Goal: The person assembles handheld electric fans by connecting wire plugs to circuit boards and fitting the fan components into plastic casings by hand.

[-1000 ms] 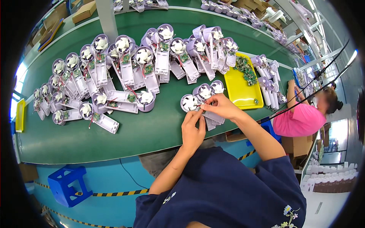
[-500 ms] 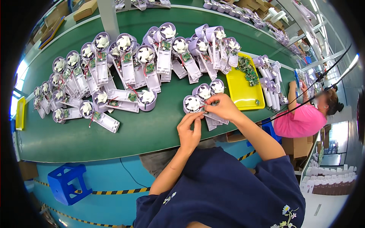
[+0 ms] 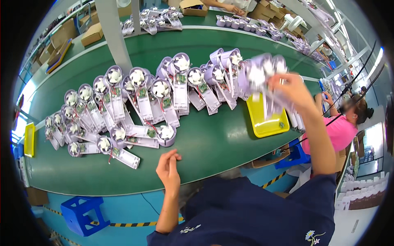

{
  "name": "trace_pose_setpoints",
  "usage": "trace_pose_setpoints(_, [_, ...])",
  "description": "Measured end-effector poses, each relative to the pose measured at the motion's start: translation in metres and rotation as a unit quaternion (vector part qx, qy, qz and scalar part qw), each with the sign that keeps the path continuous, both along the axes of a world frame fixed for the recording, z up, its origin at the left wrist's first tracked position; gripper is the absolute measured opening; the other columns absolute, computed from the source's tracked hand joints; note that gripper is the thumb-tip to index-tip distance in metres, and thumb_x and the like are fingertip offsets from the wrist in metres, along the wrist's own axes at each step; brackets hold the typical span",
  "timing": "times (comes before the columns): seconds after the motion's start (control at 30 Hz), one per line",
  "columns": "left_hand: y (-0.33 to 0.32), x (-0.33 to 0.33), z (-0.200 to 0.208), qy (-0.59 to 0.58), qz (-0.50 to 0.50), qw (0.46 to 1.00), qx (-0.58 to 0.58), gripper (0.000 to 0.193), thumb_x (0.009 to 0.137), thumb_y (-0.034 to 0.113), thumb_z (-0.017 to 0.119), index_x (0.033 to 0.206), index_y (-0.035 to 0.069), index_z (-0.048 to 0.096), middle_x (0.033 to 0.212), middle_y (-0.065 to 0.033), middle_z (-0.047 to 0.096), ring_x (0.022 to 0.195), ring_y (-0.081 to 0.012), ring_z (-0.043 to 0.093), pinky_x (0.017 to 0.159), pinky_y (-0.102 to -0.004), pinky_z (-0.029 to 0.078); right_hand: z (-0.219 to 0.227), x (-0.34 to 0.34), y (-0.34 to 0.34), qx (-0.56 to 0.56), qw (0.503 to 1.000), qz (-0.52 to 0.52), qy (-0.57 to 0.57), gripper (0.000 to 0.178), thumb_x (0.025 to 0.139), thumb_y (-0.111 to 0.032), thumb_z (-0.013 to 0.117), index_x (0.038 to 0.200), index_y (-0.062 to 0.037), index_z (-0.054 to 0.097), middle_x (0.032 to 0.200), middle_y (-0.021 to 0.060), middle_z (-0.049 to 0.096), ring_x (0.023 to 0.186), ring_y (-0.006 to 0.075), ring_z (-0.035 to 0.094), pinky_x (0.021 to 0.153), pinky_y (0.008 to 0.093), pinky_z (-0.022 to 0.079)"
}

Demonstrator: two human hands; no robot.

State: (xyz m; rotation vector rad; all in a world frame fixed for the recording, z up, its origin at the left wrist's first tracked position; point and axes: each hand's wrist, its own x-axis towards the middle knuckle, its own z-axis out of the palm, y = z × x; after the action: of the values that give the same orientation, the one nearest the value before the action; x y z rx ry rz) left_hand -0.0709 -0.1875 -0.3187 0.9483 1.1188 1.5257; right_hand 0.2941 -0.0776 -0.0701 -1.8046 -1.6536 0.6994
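My right hand (image 3: 293, 92) is closed on a cluster of handheld fan units (image 3: 257, 76), raised above the yellow tray. Their purple round housings and white blades are smeared by motion, and the tray's circuit boards are mostly hidden behind them. My left hand (image 3: 168, 167) hovers at the front part of the green table with its fingers loosely bent and nothing visible in it. Just beyond it lies a fan unit (image 3: 166, 133) with a white handle and a small green circuit board. Many similar opened fan units (image 3: 160, 88) spread in overlapping rows to the left and back.
The yellow tray (image 3: 271, 132) sits at the table's right. Another yellow tray (image 3: 29, 139) is at the far left. A metal post (image 3: 113, 35) rises behind the fans. A person in pink (image 3: 338, 131) works at the right. A blue stool (image 3: 84, 215) stands on the floor.
My right hand has lifted the fan cluster off the table and carried it right and away from me. My left hand has come away from it, leftward. The view has shifted.
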Motion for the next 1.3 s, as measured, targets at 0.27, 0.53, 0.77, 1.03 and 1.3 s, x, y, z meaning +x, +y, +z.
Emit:
trace_pose_setpoints(0.27, [0.001,0.004,0.016,0.18,0.028,0.983,0.016,0.016,0.099,-0.006,0.059,0.111,-0.005,0.07,0.1,-0.0142,0.068,0.088,-0.0212,0.067,0.081,-0.0299,0.053,0.014,0.045,0.303,0.0,1.0,0.003,0.022,0.023,0.087,-0.022,0.079,0.095,-0.0008,0.08,0.085,0.0064,0.075,0.071,0.0137,0.067,0.062,0.0311,0.054])
trace_pose_setpoints(0.53, [-0.031,0.015,0.006,0.447,0.118,0.886,0.025,0.023,0.089,0.001,0.069,0.112,0.0,0.073,0.101,-0.0201,0.069,0.088,-0.0377,0.066,0.077,-0.0455,0.056,-0.103,0.03,0.531,-0.061,0.996,-0.036,0.05,0.029,0.076,-0.026,0.082,0.083,0.0008,0.076,0.08,0.0099,0.075,0.064,0.0191,0.069,0.058,0.0352,0.053])
trace_pose_setpoints(0.77, [-0.023,0.026,0.035,0.548,0.067,0.834,-0.011,0.03,0.077,-0.007,0.067,0.107,-0.001,0.071,0.097,-0.0192,0.067,0.085,-0.0378,0.062,0.08,-0.0487,0.05,-0.166,0.017,0.641,0.019,0.991,-0.133,0.029,0.048,0.065,-0.026,0.088,0.093,0.0109,0.075,0.093,0.0206,0.075,0.077,0.0282,0.074,0.066,0.0448,0.06])
trace_pose_setpoints(1.03, [-0.017,0.032,0.027,0.612,0.046,0.79,-0.017,0.024,0.082,-0.001,0.072,0.105,-0.002,0.067,0.097,-0.0185,0.066,0.087,-0.0377,0.06,0.08,-0.0519,0.045,-0.213,0.016,0.684,-0.086,0.984,-0.107,0.115,0.017,0.079,-0.013,0.087,0.087,-0.0041,0.076,0.081,0.008,0.069,0.061,0.0171,0.059,0.053,0.037,0.049])
trace_pose_setpoints(1.3, [-0.005,0.039,0.043,0.605,0.051,0.793,-0.043,0.026,0.08,0.0,0.073,0.105,-0.001,0.067,0.097,-0.0187,0.065,0.085,-0.0383,0.06,0.08,-0.0525,0.045,-0.204,0.045,0.686,0.032,0.993,-0.069,0.089,0.021,0.082,-0.012,0.077,0.095,0.0039,0.076,0.089,0.016,0.076,0.08,0.0319,0.071,0.072,0.0462,0.054])
